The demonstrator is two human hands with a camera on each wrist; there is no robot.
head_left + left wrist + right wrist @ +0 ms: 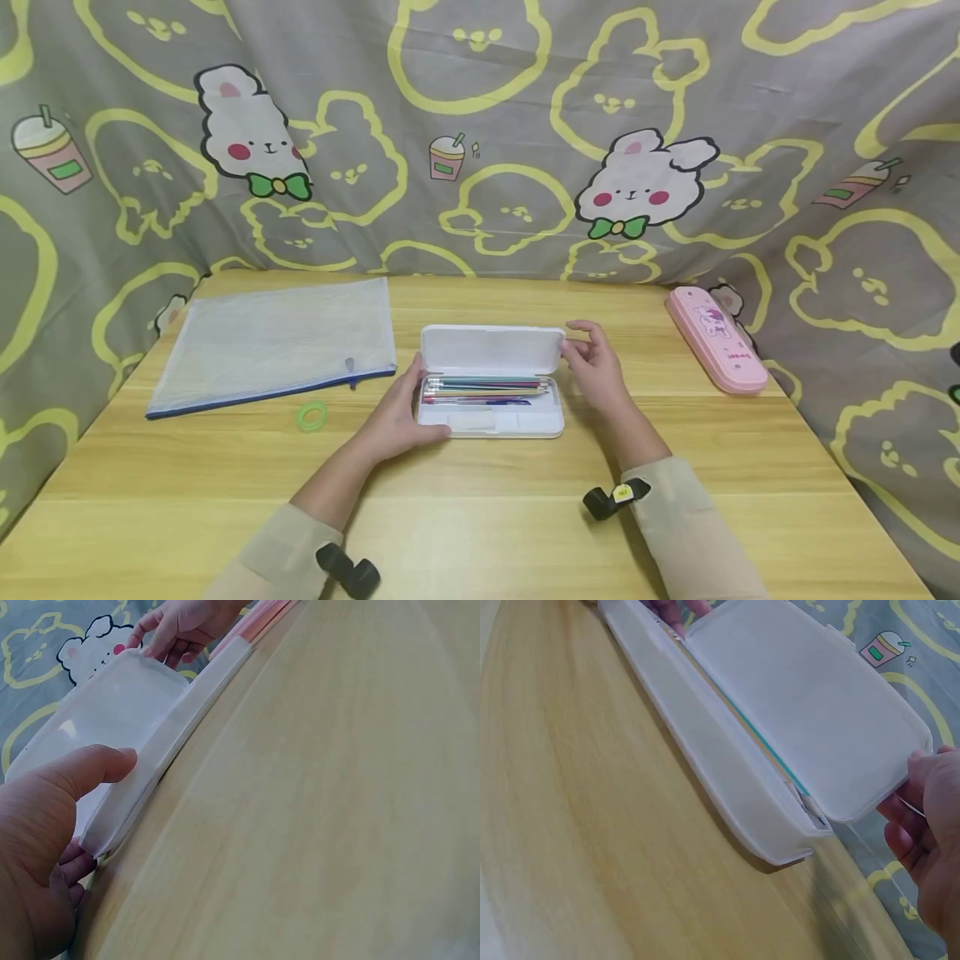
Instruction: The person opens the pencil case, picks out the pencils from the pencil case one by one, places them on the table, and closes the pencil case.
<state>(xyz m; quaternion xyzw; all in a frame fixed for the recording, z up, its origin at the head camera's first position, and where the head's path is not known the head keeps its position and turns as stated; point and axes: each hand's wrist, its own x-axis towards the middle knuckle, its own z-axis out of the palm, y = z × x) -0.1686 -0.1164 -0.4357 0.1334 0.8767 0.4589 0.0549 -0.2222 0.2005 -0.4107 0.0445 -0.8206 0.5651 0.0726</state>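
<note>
A white pencil case (542, 423) lies on the table with its lid (491, 350) raised at the back. Inside are several pencils (487, 385), a pen with a blue end (516, 402) and a whitish block (471, 420). My left hand (393, 421) holds the left end of the case, thumb at the front edge and fingers round the side. At the lid's right edge, my right hand (597, 371) pinches the rim between thumb and fingers, as the right wrist view shows up close.
A mesh zip pouch (277, 346) with a blue edge lies at the back left, a green ring (311, 415) just in front of it. Toward the back right sits a pink pencil case (716, 342). A patterned curtain (510, 167) hangs behind the table (480, 533).
</note>
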